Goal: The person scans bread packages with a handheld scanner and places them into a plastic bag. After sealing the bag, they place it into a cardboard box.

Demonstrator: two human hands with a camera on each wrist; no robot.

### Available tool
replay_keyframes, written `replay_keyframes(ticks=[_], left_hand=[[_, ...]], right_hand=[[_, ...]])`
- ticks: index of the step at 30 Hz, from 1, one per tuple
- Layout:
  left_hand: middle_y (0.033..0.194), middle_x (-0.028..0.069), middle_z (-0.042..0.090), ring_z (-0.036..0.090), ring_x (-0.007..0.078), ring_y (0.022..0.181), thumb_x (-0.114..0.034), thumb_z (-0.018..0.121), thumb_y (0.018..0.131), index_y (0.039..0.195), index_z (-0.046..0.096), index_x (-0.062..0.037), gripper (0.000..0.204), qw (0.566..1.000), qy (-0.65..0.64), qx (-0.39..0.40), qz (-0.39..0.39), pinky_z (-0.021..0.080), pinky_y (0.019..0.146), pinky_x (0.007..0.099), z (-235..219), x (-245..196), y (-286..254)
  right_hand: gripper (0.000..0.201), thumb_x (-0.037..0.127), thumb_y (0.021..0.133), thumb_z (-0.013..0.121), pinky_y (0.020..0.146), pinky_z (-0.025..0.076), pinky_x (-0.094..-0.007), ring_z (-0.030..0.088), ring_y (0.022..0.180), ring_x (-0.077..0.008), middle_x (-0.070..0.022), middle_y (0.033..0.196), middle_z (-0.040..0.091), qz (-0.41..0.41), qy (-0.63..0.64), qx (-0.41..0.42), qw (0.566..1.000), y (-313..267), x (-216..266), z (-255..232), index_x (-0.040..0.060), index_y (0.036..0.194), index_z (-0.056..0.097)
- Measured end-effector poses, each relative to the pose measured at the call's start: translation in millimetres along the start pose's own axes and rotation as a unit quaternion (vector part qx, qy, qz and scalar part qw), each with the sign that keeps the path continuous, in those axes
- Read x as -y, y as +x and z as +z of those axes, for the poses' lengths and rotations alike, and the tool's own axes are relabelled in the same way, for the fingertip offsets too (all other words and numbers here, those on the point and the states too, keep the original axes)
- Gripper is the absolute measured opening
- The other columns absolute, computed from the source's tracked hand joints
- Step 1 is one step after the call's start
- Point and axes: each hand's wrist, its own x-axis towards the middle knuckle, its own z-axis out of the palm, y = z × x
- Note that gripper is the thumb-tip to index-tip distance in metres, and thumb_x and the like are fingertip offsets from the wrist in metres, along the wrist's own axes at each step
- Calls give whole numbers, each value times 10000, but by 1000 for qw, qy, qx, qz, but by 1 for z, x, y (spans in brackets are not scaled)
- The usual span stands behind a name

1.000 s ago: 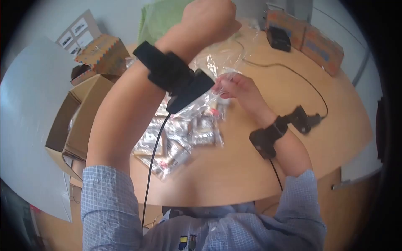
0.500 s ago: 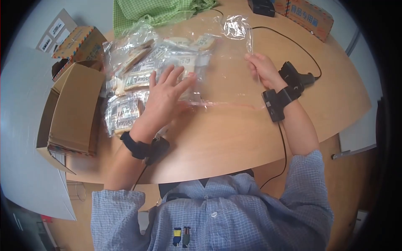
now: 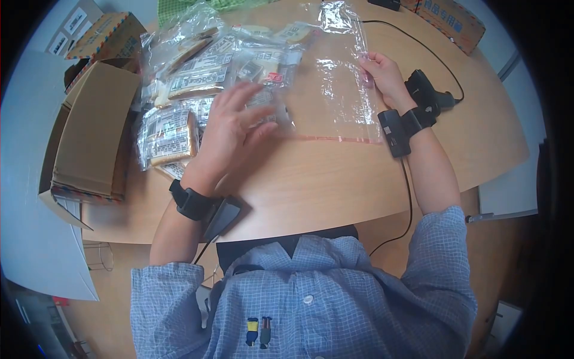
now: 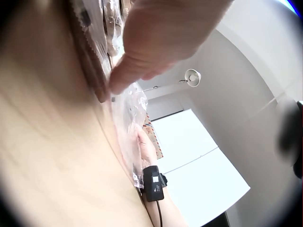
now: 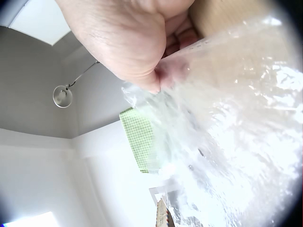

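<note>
A large clear plastic bag [image 3: 342, 90] with a red strip along its near edge lies spread across the table. My right hand [image 3: 387, 76] pinches the bag's right edge; the right wrist view shows the film between thumb and fingers [image 5: 173, 71]. My left hand [image 3: 230, 127], its fingers loosely spread, is over the near side of a pile of clear-wrapped bread packets [image 3: 200, 75]. One more wrapped packet [image 3: 168, 139] lies left of that hand. Part of the pile is hidden beneath the left hand. In the left wrist view the left thumb [image 4: 125, 75] is close beside the plastic.
An opened cardboard box [image 3: 95, 131] stands at the table's left, with another carton [image 3: 110, 39] behind it. A green checked cloth [image 3: 173, 12] lies at the back. A printed carton [image 3: 451, 25] and a black cable [image 3: 442, 63] are at the right.
My left hand has come down from high over the table to the packets. The right hand has drawn the bag edge to the right, then slightly away from me, and the bag now lies flatter.
</note>
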Motion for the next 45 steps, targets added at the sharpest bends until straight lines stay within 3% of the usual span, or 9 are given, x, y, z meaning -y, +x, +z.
replay_keyframes(ticks=[4, 14, 17, 19, 20, 23, 26, 32, 45], left_hand=[[1329, 153, 371, 305, 357, 1250, -160, 722, 645, 1203, 524, -145, 592, 994, 93, -2, -61, 299, 1004, 446, 2, 0, 1], [1074, 104, 590, 459, 327, 1120, -76, 670, 675, 818, 669, -52, 145, 994, 76, -67, -29, 400, 906, 405, 6, 9, -1], [995, 103, 609, 505, 311, 1031, -70, 651, 657, 727, 650, -43, 75, 992, 77, -97, -25, 426, 840, 397, 3, 4, 1], [943, 87, 605, 518, 279, 944, -64, 646, 627, 670, 610, -35, 63, 989, 88, -116, -18, 442, 771, 386, 3, -1, 2], [943, 87, 605, 518, 279, 944, -64, 646, 627, 670, 610, -35, 63, 989, 90, -118, -20, 442, 771, 386, 5, -2, 2], [935, 72, 595, 508, 264, 934, -87, 660, 607, 676, 601, -35, 105, 987, 103, -115, -38, 438, 761, 370, 9, -3, 3], [938, 67, 597, 502, 261, 944, -100, 658, 612, 674, 601, -41, 103, 986, 103, -118, -54, 430, 772, 368, 10, -4, 4], [1076, 102, 543, 477, 281, 1027, -101, 668, 614, 850, 632, -64, 242, 985, 119, -104, -65, 424, 799, 367, 8, -8, 3], [809, 91, 611, 591, 240, 671, -20, 598, 758, 832, 626, -35, 80, 967, 73, -225, -96, 474, 604, 310, 0, 13, 13]], right_hand=[[202, 163, 859, 580, 504, 372, -171, 458, 568, -33, 34, 677, 505, 13, -40, 1, 999, -3, 6, 1, 14, 991, 544], [362, 176, 831, 613, 487, 406, -197, 505, 528, -65, -6, 654, 560, -40, -93, -25, 995, -5, 2, 7, -22, 1113, 501], [423, 206, 787, 654, 629, 473, -266, 595, 721, -154, -67, 821, 614, -171, -271, -96, 943, -10, 13, 13, 4, 1127, 504], [488, 261, 734, 689, 832, 445, -343, 548, 1003, -249, -117, 1064, 578, -329, -453, -144, 816, -19, 31, 18, 55, 1141, 516], [488, 261, 734, 689, 832, 445, -343, 548, 1003, -249, -117, 1064, 578, -332, -453, -142, 815, -22, 36, 20, 55, 1141, 516], [546, 318, 685, 703, 955, 365, -378, 442, 1141, -301, -141, 1244, 470, -352, -413, 132, 829, -41, 50, 36, 102, 1154, 523], [531, 288, 670, 698, 964, 359, -373, 432, 1147, -309, -146, 1256, 452, -316, -482, 248, 779, -55, 46, 48, 90, 1134, 535], [230, 140, 705, 629, 850, 428, -337, 530, 986, -290, -124, 1124, 539, -202, -460, 299, 811, -54, 50, 48, 21, 893, 573], [95, 114, 727, 569, 690, 461, -352, 549, 858, -252, -71, 853, 554, -344, -507, 64, 788, -46, 50, 39, 59, 803, 586]])
